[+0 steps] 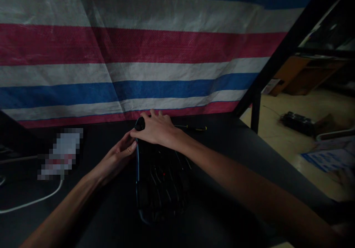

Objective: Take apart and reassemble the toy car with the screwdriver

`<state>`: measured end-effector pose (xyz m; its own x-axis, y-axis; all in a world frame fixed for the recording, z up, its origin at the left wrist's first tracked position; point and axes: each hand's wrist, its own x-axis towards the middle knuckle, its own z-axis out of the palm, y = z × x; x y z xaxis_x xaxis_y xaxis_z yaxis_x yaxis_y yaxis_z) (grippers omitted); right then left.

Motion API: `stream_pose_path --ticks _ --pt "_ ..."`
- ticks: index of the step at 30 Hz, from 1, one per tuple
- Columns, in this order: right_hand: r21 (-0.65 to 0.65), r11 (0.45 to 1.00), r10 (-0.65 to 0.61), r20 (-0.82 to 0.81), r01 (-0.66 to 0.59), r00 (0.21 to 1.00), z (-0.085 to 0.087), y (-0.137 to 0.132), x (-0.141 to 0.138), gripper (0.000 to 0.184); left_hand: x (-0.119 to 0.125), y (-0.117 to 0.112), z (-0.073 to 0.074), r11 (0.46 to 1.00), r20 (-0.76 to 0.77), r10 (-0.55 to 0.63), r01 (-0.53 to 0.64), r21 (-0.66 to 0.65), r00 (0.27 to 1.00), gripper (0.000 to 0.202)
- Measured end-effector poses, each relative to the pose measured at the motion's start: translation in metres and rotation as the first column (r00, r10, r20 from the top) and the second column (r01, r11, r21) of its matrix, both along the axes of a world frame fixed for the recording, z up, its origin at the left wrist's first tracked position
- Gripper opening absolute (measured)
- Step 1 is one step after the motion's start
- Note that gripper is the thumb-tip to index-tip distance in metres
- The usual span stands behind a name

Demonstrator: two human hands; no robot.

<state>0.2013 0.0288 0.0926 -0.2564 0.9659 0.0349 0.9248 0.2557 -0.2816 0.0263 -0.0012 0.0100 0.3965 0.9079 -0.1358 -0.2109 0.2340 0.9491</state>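
Note:
A dark flat device (162, 181) with a blue edge and a small red light lies on the black table (235, 174) in front of me. My right hand (154, 129) rests over its far end, fingers curled down on the top corner and a round black part there. My left hand (120, 153) touches the device's left edge, fingers bent against the blue rim. A thin screwdriver (194, 128) with a yellow-and-black handle lies just behind my right hand, untouched.
A striped red, white and blue tarp (138, 55) hangs right behind the table. At left lie a blurred white object (62, 153) and a white cable (33, 201). Right of the table's edge is a lit floor with a black box (298, 123) and papers.

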Motion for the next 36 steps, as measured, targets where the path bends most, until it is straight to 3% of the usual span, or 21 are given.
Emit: stream_pose_path --ticks 6,11,18,23,26,30,33,36 --pt "0.008 1.0 0.01 -0.039 -0.009 0.999 0.003 0.001 0.009 0.082 0.001 0.0 0.002 1.0 0.024 -0.009 0.01 -0.004 1.0 0.058" --pt "0.0 1.0 0.025 -0.087 -0.025 0.996 0.002 0.001 0.012 0.078 0.005 -0.002 0.003 0.996 -0.016 0.084 -0.084 -0.002 0.996 0.057" --pt "0.121 0.993 0.021 -0.101 -0.009 0.995 0.003 -0.021 0.004 0.071 0.009 -0.004 -0.004 0.988 0.001 0.15 -0.15 0.02 0.989 0.062" --pt "0.041 0.99 0.137 -0.128 -0.133 0.982 -0.004 -0.052 0.009 0.09 0.008 -0.002 -0.005 0.973 -0.013 0.229 -0.228 0.023 0.973 0.06" --pt "0.022 0.99 0.143 -0.097 -0.142 0.985 -0.005 -0.061 0.012 0.095 0.009 -0.002 -0.003 0.971 -0.039 0.24 -0.239 0.029 0.97 0.059" --pt "0.057 0.986 0.159 -0.095 -0.154 0.983 0.014 -0.064 0.026 0.083 0.011 -0.003 -0.001 0.965 -0.023 0.261 -0.261 0.003 0.965 0.059" --pt "0.08 0.989 0.139 -0.166 -0.127 0.976 0.036 -0.067 0.052 0.052 0.013 -0.004 0.001 0.963 -0.046 0.265 -0.266 -0.032 0.963 0.056" --pt "0.0 0.988 0.149 -0.253 -0.154 0.956 0.048 -0.067 0.091 0.027 0.016 -0.006 0.003 0.964 -0.054 0.26 -0.262 -0.04 0.964 0.053"
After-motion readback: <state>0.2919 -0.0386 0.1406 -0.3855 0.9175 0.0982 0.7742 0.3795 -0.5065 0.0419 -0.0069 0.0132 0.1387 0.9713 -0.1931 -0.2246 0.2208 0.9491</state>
